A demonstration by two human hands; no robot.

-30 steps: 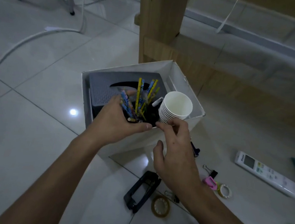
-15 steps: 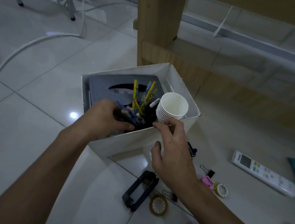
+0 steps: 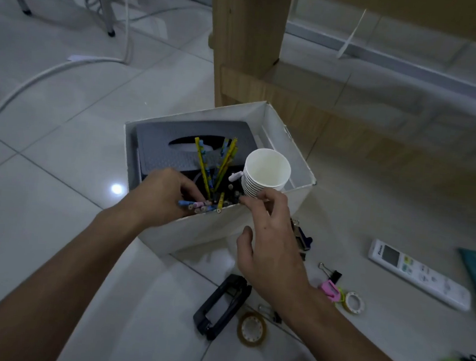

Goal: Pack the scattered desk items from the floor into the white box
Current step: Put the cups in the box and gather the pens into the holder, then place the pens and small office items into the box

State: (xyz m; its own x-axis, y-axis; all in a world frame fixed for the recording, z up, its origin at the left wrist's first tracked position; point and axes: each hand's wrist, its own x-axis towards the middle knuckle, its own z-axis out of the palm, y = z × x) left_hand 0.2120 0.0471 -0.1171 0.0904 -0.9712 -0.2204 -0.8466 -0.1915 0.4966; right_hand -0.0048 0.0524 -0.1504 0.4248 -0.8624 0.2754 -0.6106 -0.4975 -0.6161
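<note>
The white box [image 3: 292, 140] stands on the tiled floor. Inside it are a grey tissue box [image 3: 164, 148], upright coloured pencils [image 3: 224, 162] in a dark holder, and a stack of paper cups [image 3: 266, 172]. My left hand [image 3: 157, 196] is inside the near edge, shut on a bunch of pencils [image 3: 200, 205] that lies level across the rim. My right hand [image 3: 271, 241] has its fingers hooked over the near rim beside the cups and its thumb on the outer wall.
On the floor near the box lie a black stapler [image 3: 223, 305], a tape roll [image 3: 251, 329], binder clips [image 3: 331, 273], a small tape ring [image 3: 354, 302] and a white remote [image 3: 418, 274]. A wooden desk leg [image 3: 243, 37] stands behind. A white cable [image 3: 39, 73] crosses the left.
My left hand has sunk into the box with its pencils, which now lie flat near the rim instead of pointing up. My right hand stays at the rim by the cups.
</note>
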